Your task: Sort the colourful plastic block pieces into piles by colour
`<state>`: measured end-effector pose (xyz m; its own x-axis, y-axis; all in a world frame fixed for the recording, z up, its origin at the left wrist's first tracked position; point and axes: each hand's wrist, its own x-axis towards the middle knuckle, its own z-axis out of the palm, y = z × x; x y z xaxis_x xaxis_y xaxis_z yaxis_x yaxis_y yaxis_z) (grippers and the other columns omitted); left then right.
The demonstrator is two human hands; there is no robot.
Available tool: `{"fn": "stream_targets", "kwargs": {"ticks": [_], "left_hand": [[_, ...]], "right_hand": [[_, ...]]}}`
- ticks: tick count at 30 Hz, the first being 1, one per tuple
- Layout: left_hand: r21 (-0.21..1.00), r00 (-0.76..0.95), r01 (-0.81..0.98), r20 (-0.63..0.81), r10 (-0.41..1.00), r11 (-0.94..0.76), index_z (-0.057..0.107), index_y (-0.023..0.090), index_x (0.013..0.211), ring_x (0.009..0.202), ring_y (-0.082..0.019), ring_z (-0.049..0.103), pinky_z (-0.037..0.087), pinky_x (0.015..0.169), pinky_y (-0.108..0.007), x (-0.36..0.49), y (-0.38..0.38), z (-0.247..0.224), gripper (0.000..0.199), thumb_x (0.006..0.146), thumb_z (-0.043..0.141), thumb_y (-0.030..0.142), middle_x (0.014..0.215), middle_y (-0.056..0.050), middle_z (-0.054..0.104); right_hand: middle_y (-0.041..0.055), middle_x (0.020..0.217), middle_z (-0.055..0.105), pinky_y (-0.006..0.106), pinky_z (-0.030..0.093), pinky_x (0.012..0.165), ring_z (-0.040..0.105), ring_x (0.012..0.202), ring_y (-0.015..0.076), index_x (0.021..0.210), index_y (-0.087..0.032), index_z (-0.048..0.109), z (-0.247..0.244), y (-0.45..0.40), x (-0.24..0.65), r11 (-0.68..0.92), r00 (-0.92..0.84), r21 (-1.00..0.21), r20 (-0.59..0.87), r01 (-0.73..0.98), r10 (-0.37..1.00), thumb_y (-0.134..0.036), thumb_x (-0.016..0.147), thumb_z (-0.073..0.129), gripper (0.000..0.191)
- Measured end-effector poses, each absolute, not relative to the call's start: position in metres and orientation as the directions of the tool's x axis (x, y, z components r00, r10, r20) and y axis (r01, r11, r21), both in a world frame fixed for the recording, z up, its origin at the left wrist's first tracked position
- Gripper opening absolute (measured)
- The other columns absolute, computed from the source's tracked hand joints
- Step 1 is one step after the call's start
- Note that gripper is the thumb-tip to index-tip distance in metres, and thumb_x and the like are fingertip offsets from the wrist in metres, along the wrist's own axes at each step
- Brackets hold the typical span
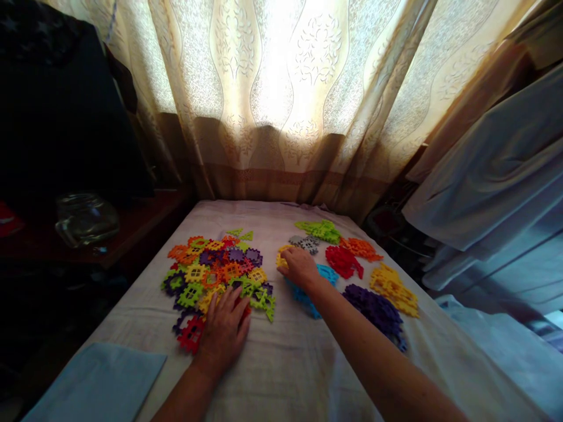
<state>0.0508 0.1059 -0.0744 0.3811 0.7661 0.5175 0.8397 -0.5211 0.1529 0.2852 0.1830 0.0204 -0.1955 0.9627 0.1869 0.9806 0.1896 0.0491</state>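
Observation:
My left hand (225,328) lies on the near right part of a mixed heap of toothed plastic building pieces (196,272), its fingers spread out and nothing gripped. Red, yellow, green, orange and purple pieces overlap in that heap. Between the heap and the sorted piles, my right hand (299,266) is closed on a yellow building piece (281,258). My right wrist and forearm pass over a blue pile (308,302), covering part of it. Just beyond the right hand sits a small grey pile (308,243).
To the right lie single-colour piles: green (321,230), orange (360,249), red (343,262), yellow (393,290) and purple (373,313). A light blue cloth (99,381) lies at the near left. A glass jug (85,220) stands on a dark side table. Curtains (272,117) hang behind.

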Motion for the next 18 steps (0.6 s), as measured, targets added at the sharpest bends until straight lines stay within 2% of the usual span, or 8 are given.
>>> {"fn": "stream_targets", "kwargs": {"ticks": [3,11,14,18], "left_hand": [[0.172,0.378,0.836,0.509,0.773,-0.522,0.062,0.025,0.118,0.132,-0.029,0.045,0.029,0.112,-0.057,0.051,0.105,-0.074,0.033,0.088,0.047,0.028,0.137,-0.008,0.056],[0.181,0.382,0.84,0.472,0.794,-0.512,0.062,0.024,0.119,0.133,-0.029,0.044,0.029,0.112,-0.058,0.052,0.104,-0.068,0.033,0.089,0.048,0.028,0.137,-0.008,0.056],[0.192,0.378,0.84,0.463,0.802,-0.507,0.062,0.024,0.119,0.133,-0.03,0.044,0.029,0.113,-0.059,0.052,0.103,-0.067,0.033,0.089,0.048,0.028,0.138,-0.008,0.056],[0.181,0.373,0.841,0.488,0.789,-0.51,0.063,0.027,0.118,0.133,-0.029,0.043,0.03,0.112,-0.058,0.05,0.102,-0.07,0.033,0.089,0.049,0.027,0.139,-0.007,0.054]], "right_hand": [[0.0129,0.111,0.066,0.036,0.04,0.087,0.056,0.104,0.0267,0.107,-0.017,0.066,0.012,0.206,0.279,0.199,-0.21,0.087,0.144,0.976,0.967,-0.032,0.084,0.065,0.028],[0.0132,0.113,0.065,0.038,0.039,0.091,0.053,0.11,0.0274,0.103,-0.017,0.07,0.008,0.214,0.277,0.195,-0.201,0.052,0.148,0.979,0.969,-0.026,0.089,0.056,0.022],[0.0103,0.115,0.066,0.035,0.04,0.092,0.055,0.109,0.0245,0.101,-0.019,0.071,0.005,0.185,0.271,0.232,-0.207,-0.073,0.254,0.97,0.945,-0.024,0.09,0.052,0.022],[0.0068,0.097,0.071,0.03,0.046,0.085,0.063,0.094,0.02,0.095,-0.021,0.071,-0.018,0.128,0.261,0.282,-0.129,-0.309,0.434,0.908,0.892,-0.02,0.09,0.049,0.022]]}}
